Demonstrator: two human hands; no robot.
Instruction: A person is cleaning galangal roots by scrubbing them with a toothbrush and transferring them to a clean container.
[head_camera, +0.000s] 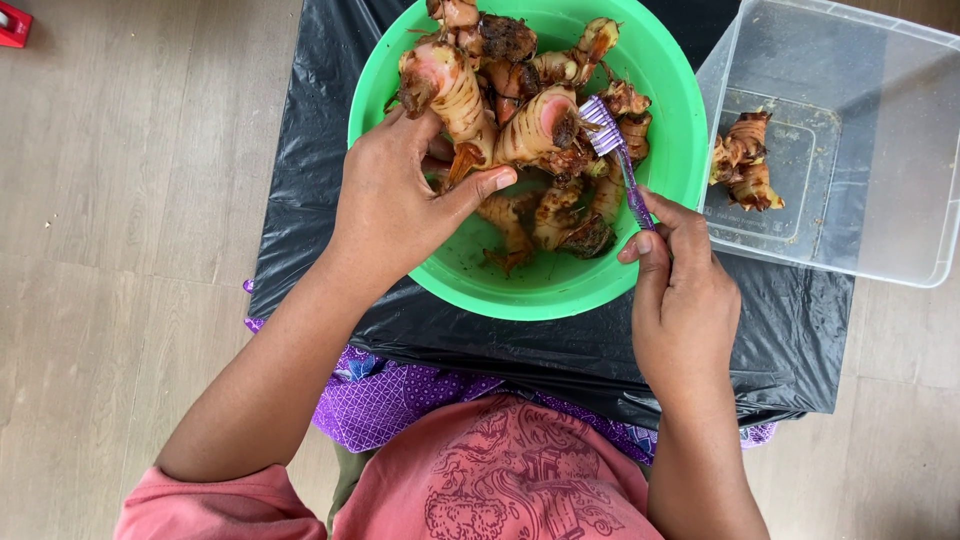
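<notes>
Green plastic fills the top of our view: a round bowl (560, 290) sitting on a black plastic sheet (300, 200) spread over a pale wood-look floor (120, 200). Inside the bowl we see a heap of knobbly roots (560, 215), pinkish and ringed, with dark soil clinging to many of them.

Our left hand (400, 205) is closed around one clump of root (455, 95), lifted a little above the heap at the bowl's upper left, thumb stretched across beneath it. Our right hand (685, 295) is wrapped around the handle of a purple toothbrush (620, 160), whose striped bristles touch a fat pink root end (545, 125) near the middle of the bowl.

To the right, just beside the bowl, stands a clear plastic box (900, 250). It holds only a small cluster of root pieces (742, 160), which look cleaner than those in the bowl.

Judging from this, we are early in the scrubbing: one small batch appears finished and set aside, while the bulk of the roots remains in the bowl, many with dirt on them.

At the bottom edge we see a pink shirt (500, 480) and purple patterned cloth (400, 400) over the lap. A small red object (12, 25) lies at the far upper left corner.
</notes>
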